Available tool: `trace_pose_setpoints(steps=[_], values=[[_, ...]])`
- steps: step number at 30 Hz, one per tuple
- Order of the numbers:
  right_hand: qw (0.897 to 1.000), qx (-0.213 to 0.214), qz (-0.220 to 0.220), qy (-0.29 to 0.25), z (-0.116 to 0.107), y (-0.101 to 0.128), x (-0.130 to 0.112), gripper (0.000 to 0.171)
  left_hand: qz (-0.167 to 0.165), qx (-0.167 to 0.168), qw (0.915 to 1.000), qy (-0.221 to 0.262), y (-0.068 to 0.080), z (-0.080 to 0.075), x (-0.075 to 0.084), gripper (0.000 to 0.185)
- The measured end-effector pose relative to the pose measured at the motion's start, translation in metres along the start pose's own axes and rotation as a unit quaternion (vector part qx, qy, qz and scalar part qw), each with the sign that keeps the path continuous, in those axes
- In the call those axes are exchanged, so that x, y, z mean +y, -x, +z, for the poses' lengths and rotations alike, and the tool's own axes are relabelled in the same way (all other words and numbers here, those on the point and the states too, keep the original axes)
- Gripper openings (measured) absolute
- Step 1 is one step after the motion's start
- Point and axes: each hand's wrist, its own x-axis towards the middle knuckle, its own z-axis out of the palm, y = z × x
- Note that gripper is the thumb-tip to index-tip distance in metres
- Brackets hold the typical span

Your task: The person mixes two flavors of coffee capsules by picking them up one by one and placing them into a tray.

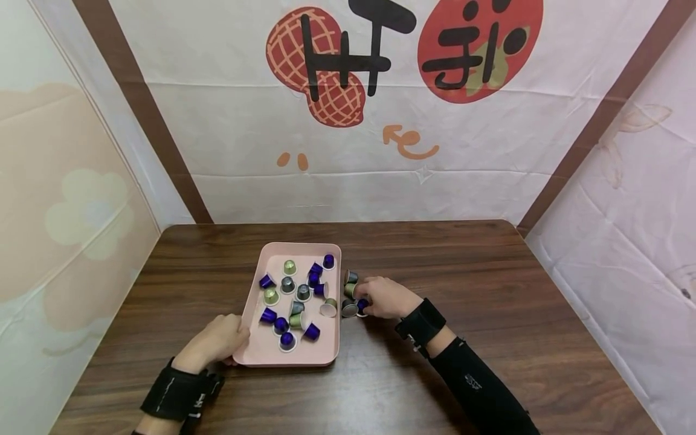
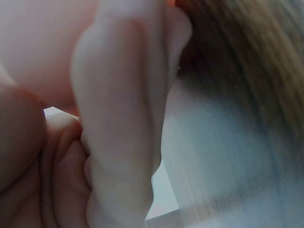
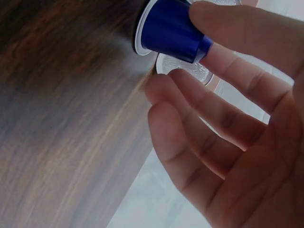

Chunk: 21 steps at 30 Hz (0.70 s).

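My left hand [image 1: 219,339] grips the pink tray [image 1: 283,357] by its left rim near the front corner; in the left wrist view its curled fingers [image 2: 116,114] fill much of the picture. Beside the tray's right rim, my right hand [image 1: 388,298] pinches a blue coffee capsule [image 3: 173,31] between thumb and index finger, the other fingers loosely bent. That capsule stands low at the tabletop. Close around it are a green capsule [image 1: 350,290] and grey capsules [image 1: 350,309], partly covered by the hand in the head view.
Several blue, green and grey capsules, among them a blue one [image 1: 287,341] and a green one [image 1: 290,267], lie scattered in the tray. The brown wooden table [image 1: 462,266] reaches back to a printed white cloth [image 1: 348,199], with more cloth at both sides.
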Motion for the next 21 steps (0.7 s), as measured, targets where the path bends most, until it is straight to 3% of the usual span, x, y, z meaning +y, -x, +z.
trace_pose_setpoints(steps=[6, 15, 21], values=[[1.000, -0.003, -0.005, -0.011, 0.0027, 0.0001, 0.0022, 0.018, -0.004, -0.001, 1.0000, -0.001, -0.0009, 0.0003, -0.0004, 0.018], [1.000, -0.012, 0.020, -0.008, 0.0052, 0.0037, 0.0030, 0.023, -0.009, -0.003, 0.9999, -0.005, 0.0002, -0.0009, 0.0017, 0.017], [0.999, -0.013, 0.036, 0.013, 0.0027, 0.0071, 0.0029, 0.012, -0.010, 0.000, 0.9999, -0.008, 0.0003, 0.0001, 0.0019, 0.017]])
